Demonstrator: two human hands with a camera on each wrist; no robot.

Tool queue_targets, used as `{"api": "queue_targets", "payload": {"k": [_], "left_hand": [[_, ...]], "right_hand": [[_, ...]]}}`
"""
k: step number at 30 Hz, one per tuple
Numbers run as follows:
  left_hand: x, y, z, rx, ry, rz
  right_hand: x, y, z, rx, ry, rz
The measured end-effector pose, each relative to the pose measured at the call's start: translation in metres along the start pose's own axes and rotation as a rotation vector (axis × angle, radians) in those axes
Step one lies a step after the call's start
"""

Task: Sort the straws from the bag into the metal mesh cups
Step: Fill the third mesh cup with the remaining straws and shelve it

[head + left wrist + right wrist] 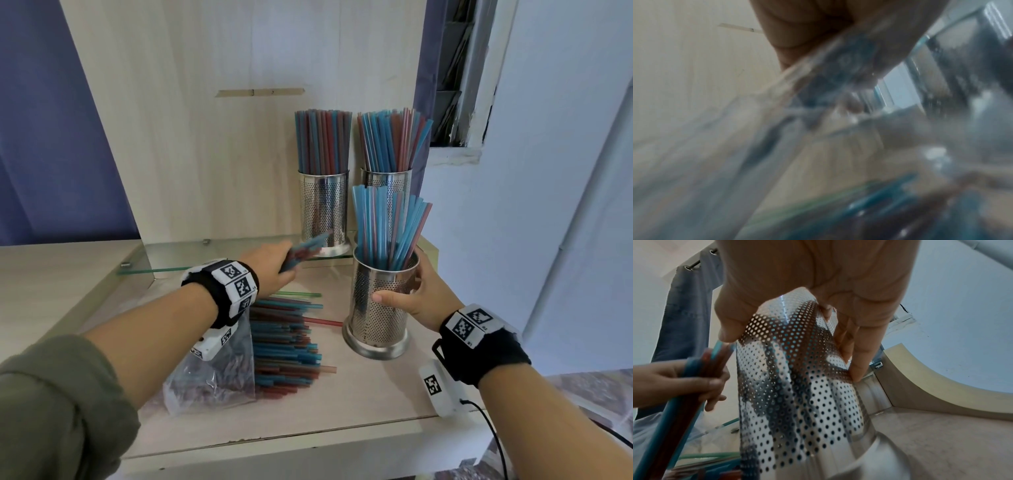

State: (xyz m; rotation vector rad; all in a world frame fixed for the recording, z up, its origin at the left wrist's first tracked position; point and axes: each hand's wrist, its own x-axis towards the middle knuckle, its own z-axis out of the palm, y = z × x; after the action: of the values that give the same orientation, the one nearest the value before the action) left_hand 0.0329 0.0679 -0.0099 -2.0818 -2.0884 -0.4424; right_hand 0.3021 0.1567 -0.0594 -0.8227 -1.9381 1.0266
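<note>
A clear plastic bag (212, 373) lies on the tabletop with a pile of blue and red straws (284, 339) spilling from its mouth. My left hand (274, 267) grips a small bunch of straws (305, 251) above the pile, seen as a bunch of straws (701, 369) in the right wrist view. My right hand (411, 298) holds the near metal mesh cup (380, 308), thumb in front and fingers behind; this mesh cup (797, 386) stands upright, partly filled with straws. Two fuller mesh cups (323, 209) (385, 181) stand behind. The left wrist view is blurred.
A glass shelf (164, 260) juts out low at the back, with the two rear cups on it. A wooden back panel (222, 120) rises behind. A blue curtain (41, 120) hangs left. A white device with a cable (442, 387) lies near the table's right edge.
</note>
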Motion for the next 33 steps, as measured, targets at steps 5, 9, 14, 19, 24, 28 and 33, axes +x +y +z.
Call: {"api": "queue_targets", "payload": {"k": [5, 9, 14, 19, 24, 28, 33], "left_hand": [[0.007, 0.007, -0.03, -0.33, 0.271, 0.016], [0.005, 0.015, -0.065, -0.532, 0.482, -0.022], [-0.008, 0.033, -0.101, -0.883, 0.51, 0.043], [-0.029, 0.067, -0.1, -0.919, 0.323, 0.116], [-0.038, 0.104, -0.078, -1.138, 0.075, 0.217], [-0.023, 0.083, -0.075, -1.068, -0.007, 0.213], [0.005, 0.011, -0.02, -0.166, -0.224, -0.102]], "right_hand": [[-0.001, -0.001, 0.0, -0.012, 0.0, 0.016], [-0.006, -0.011, 0.0, -0.019, -0.012, 0.023], [-0.017, -0.037, 0.0, -0.113, 0.223, 0.021], [-0.04, -0.093, 0.036, -0.322, 0.411, -0.386], [-0.038, -0.11, 0.079, 0.035, 0.058, -0.296], [-0.035, -0.091, 0.067, 0.097, 0.187, -0.163], [-0.034, -0.049, 0.055, -0.035, 0.151, -0.086]]}}
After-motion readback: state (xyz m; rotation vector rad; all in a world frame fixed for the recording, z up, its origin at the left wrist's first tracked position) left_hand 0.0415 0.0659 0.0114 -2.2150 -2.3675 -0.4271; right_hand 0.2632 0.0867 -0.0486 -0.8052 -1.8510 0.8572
